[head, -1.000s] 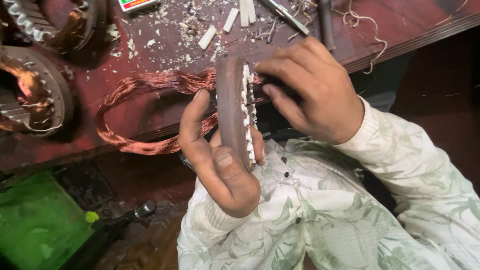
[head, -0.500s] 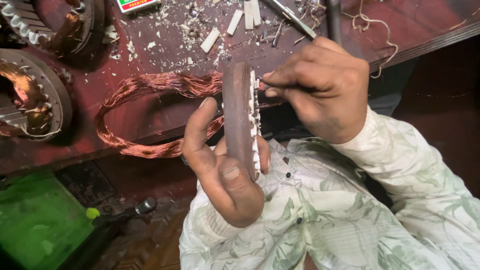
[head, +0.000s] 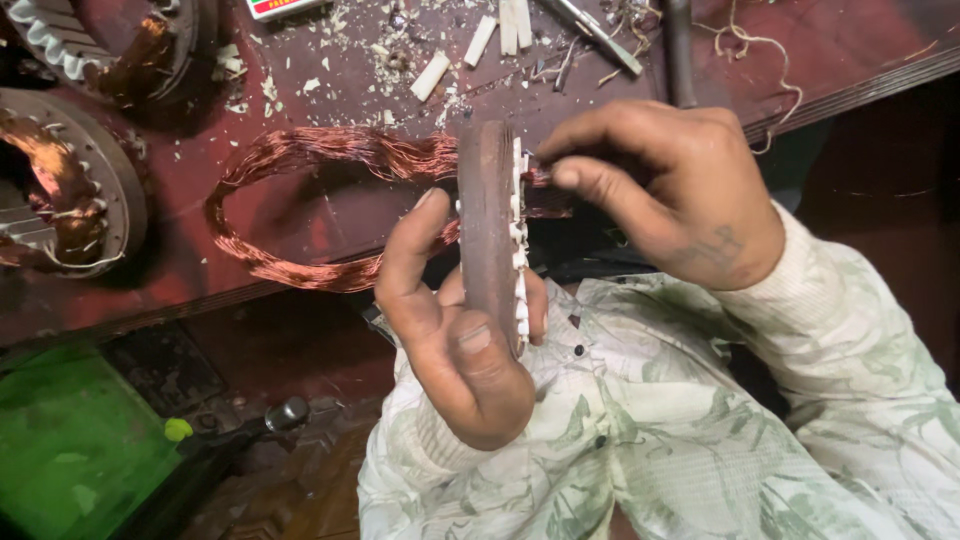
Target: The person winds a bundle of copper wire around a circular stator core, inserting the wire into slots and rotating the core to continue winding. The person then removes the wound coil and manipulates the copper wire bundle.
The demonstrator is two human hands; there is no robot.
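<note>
My left hand [head: 455,340] grips a rusty brown stator core [head: 487,225], held edge-on and upright, with white insulation strips along its right rim. My right hand [head: 665,195] pinches at the top right of the core, where the copper wire coil [head: 300,190] meets it. The coil is a long loop of reddish copper strands lying on the dark red bench [head: 850,50] and running to the core. Both sleeves are pale with a green leaf print.
Two more wound stators [head: 60,190] sit at the left of the bench. White insulation strips [head: 480,40], shavings, a metal tool [head: 600,35] and loose thread [head: 745,45] lie at the back. A green object [head: 70,450] is below left.
My right hand has lifted from behind the core to its top right edge, fingers now pinching there. The core has shifted slightly right and stands more upright in my left hand.
</note>
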